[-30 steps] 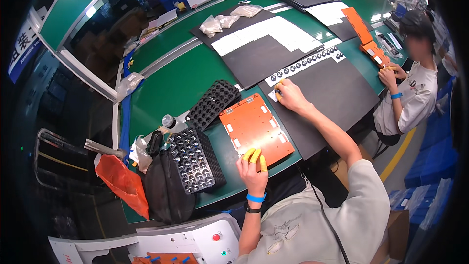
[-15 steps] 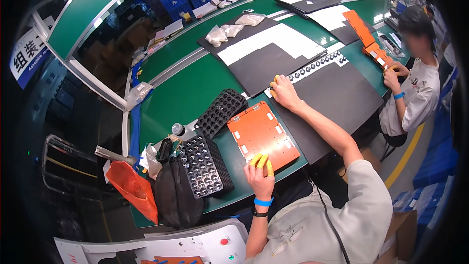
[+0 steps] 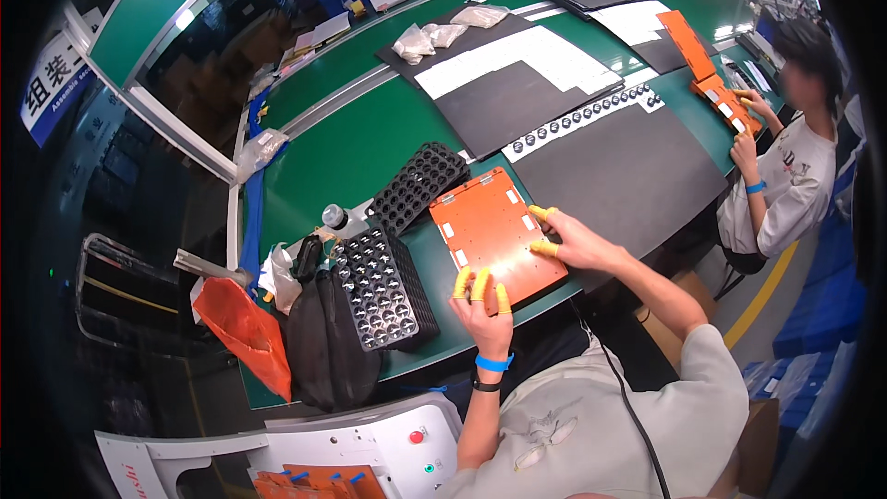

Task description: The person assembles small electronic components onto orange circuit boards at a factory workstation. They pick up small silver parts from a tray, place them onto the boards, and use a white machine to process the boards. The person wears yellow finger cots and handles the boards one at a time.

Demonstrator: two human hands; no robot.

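Note:
An orange panel point(image 3: 490, 231) with white pads and small metal hinges lies flat on the green bench in front of me. My left hand point(image 3: 484, 322), with yellow finger cots on several fingers, rests spread fingertips at the panel's near left corner. At the panel's right edge is my right hand point(image 3: 582, 246), its thumb and forefinger apart and both in yellow cots. The two fingertips touch or nearly touch the panel. Neither hand shows anything lifted. Beyond the right hand, a white strip point(image 3: 554, 136) carries a row of round black parts along a dark mat point(image 3: 619, 176).
Left of the panel stand a stack of black trays point(image 3: 379, 300) holding round parts and a tilted black tray point(image 3: 418, 187). A clear bottle point(image 3: 334, 216), a black bag point(image 3: 333, 342) and an orange bag point(image 3: 242, 328) are farther left. Another person point(image 3: 785, 157) handles orange panels at the right.
My right hand has come back from the near end of the white strip to the panel's right edge. My left hand has shifted slightly left along the panel's near corner.

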